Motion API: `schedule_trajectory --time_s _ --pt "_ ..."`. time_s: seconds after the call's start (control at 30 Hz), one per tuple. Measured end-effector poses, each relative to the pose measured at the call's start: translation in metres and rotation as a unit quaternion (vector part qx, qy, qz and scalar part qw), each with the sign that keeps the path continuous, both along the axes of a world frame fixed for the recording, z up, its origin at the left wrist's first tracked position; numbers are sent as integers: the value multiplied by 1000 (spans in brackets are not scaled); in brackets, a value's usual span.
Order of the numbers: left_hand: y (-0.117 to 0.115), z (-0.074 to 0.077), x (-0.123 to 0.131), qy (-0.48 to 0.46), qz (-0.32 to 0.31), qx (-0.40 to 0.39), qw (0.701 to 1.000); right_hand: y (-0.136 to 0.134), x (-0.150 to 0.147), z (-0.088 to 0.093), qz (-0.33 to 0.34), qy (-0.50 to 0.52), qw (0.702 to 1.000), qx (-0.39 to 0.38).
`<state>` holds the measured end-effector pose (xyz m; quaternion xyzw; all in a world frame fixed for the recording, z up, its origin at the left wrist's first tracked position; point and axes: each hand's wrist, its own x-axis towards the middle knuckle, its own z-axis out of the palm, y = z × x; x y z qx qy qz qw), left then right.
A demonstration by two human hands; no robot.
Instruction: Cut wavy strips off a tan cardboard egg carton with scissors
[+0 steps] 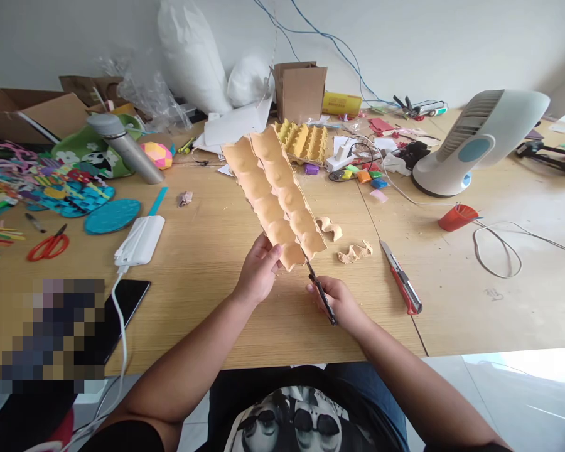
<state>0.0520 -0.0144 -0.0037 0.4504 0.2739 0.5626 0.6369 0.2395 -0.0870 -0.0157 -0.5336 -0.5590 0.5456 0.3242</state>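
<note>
My left hand (pixel 260 269) grips the near end of an orange-tan egg carton (pixel 274 188), its thumb on top. The carton is two rows of cups wide and tilts up and away from me, with a slit between the rows at the near end. In my right hand (pixel 341 302) is a pair of dark scissors (pixel 321 290), their blades at that slit. Trimmed carton scraps (pixel 355 252) lie on the table just right of the carton. Further right rests a red utility knife (pixel 402 279) with its blade pointing away from me.
A white fan (pixel 487 138) and a red cup (pixel 457 217) stand on the right. A yellow egg tray (pixel 306 143) lies behind the carton. On the left are a steel bottle (pixel 127 149), orange-handled scissors (pixel 49 245), a white power bank (pixel 140 240) and a black phone (pixel 127 314).
</note>
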Motion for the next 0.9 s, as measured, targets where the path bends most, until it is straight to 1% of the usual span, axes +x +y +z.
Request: schedule_trajectory --time_s 0.2,0.43,0.57,0.63,0.77,0.83,0.9 --pt "-1 2 1 -7 -2 -4 1000 -2 0 2 -3 -16 1000 4" --pt "-1 3 -2 -3 -8 -5 1000 1 2 0 -4 -20 1000 21" --pt "0 0 -2 -10 5 1 1000 6 7 2 20 -51 998 39" --pt "1 0 -2 -13 12 3 1000 6 10 4 37 -49 997 41" --pt "6 5 -6 -18 43 22 999 3 13 7 66 -35 996 51" --pt "9 9 -9 -30 58 35 997 2 13 8 65 -37 995 60" --pt "12 12 -11 -41 55 34 997 4 14 8 51 -66 994 73"
